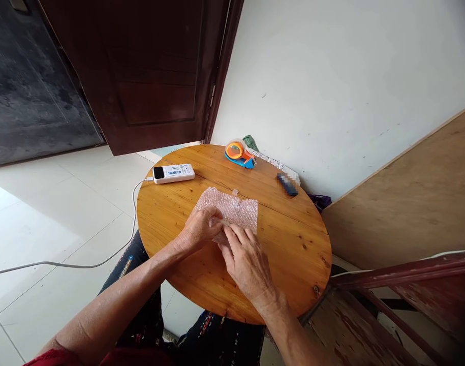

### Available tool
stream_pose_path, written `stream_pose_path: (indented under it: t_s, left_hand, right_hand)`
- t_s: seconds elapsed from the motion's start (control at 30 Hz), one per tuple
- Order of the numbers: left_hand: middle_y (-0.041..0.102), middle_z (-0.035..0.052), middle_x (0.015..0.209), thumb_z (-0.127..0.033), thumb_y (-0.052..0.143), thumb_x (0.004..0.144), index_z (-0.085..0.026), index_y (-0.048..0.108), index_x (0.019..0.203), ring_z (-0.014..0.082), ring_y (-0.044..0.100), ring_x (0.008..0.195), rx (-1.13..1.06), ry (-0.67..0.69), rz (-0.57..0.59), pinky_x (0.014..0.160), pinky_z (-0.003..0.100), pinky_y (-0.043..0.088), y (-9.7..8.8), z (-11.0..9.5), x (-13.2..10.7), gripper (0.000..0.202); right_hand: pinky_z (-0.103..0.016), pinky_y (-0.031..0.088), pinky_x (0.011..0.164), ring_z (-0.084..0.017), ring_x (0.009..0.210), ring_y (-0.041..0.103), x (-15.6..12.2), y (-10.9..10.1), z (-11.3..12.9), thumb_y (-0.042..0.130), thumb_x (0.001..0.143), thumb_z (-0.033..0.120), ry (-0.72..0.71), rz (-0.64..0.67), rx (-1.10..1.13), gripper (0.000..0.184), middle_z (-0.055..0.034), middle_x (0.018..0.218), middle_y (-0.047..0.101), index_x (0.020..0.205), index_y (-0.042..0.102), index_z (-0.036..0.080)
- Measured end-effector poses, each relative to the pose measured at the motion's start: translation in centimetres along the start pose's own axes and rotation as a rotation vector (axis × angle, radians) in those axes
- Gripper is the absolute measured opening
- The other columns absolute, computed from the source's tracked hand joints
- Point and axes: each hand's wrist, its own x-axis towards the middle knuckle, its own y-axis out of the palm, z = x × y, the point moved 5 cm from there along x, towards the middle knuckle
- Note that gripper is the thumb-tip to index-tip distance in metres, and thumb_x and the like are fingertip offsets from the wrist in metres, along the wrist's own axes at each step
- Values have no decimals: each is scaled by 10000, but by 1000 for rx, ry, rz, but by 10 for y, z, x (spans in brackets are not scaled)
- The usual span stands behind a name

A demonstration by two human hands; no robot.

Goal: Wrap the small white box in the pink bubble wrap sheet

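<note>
A pinkish sheet of bubble wrap [232, 206] lies on the round wooden table [293, 244], a small bit of clear tape [235, 192] sticking up at its far edge. At the near side of the sheet, my left hand [202, 226] pinches a fold of it between thumb and curled fingers. Close beside it, my right hand [247, 259] grips the same fold, its thumb under and its fingers over. Whatever the fold may wrap is hidden by my fingers.
Toward the back stands an orange and blue tape dispenser [240, 153]. A white power bank [174, 173] with a cable [114, 256] lies at the left edge. A dark, partly blurred object [287, 184] sits at the right, near the wall [331, 76].
</note>
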Motion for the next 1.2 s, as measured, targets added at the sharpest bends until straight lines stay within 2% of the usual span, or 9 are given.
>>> stream_pose_path:
  t_s: [0.13, 0.33, 0.5, 0.6, 0.77, 0.87, 1.03, 1.1, 1.2]
  left_hand:
    - [729, 37, 972, -282, 669, 801, -177, 674, 1019, 190, 654, 896, 36, 17, 15, 784, 278, 474, -14, 8, 0, 242]
    - [682, 12, 798, -231, 588, 845, -180, 661, 1036, 169, 624, 741, 149, -91, -33, 655, 257, 436, -38, 31, -6, 210]
    - [711, 81, 994, -326, 612, 843, -156, 644, 1123, 220, 663, 876, 311, -131, -84, 750, 298, 463, -45, 39, -8, 328]
    - [734, 96, 954, -378, 618, 830, -137, 634, 1172, 253, 680, 897, 335, -206, -9, 749, 309, 469, -47, 40, -7, 418]
    - [731, 94, 868, -288, 618, 789, -110, 665, 1134, 236, 674, 804, 339, -258, 56, 660, 286, 438, -44, 36, -4, 391]
    - [682, 36, 730, -215, 614, 760, -117, 699, 1037, 182, 622, 676, 200, -289, 44, 584, 257, 396, -39, 38, -4, 307]
    - [594, -27, 629, -161, 536, 768, -119, 674, 888, 94, 515, 517, -337, -284, 71, 511, 207, 388, -24, 28, -5, 188]
    - [593, -30, 627, -152, 519, 765, -118, 654, 892, 83, 505, 498, -460, -287, 91, 504, 200, 398, -16, 20, -5, 189]
    - [566, -44, 594, -149, 540, 735, -123, 655, 885, 80, 483, 496, -432, -255, 73, 491, 192, 371, -7, 8, -4, 190]
  right_hand:
    - [-412, 423, 831, -264, 973, 598, 6, 9, -3, 577, 935, 210, 14, 96, -119, 259, -114, 1144, 681, 1188, 624, 181]
    - [-389, 346, 811, -249, 939, 581, 20, 3, 3, 638, 920, 266, -60, 211, -224, 230, -86, 1029, 671, 1146, 644, 224]
    - [-381, 319, 781, -247, 897, 578, 30, 6, 2, 650, 919, 292, -117, 275, -319, 210, -77, 985, 646, 1123, 655, 240]
    - [-377, 312, 775, -244, 884, 573, 35, 7, 1, 636, 924, 270, -163, 295, -349, 136, -76, 960, 640, 1051, 675, 239]
    - [-373, 313, 797, -237, 893, 560, 45, 6, 0, 637, 921, 283, -233, 349, -329, 82, -75, 937, 635, 947, 698, 235]
    - [-382, 321, 823, -246, 917, 561, 49, 7, -1, 642, 912, 290, -260, 388, -328, 92, -79, 941, 638, 941, 705, 230]
    - [-393, 341, 836, -262, 949, 579, 49, 10, -3, 621, 900, 234, -249, 376, -303, 119, -95, 978, 663, 990, 694, 206]
    - [-399, 354, 845, -267, 952, 593, 48, 10, -4, 635, 884, 216, -207, 347, -272, 294, -107, 1000, 683, 1174, 634, 174]
    - [-412, 370, 867, -280, 953, 617, 48, 11, -4, 648, 872, 203, -131, 310, -249, 604, -141, 1032, 708, 1423, 425, 97]
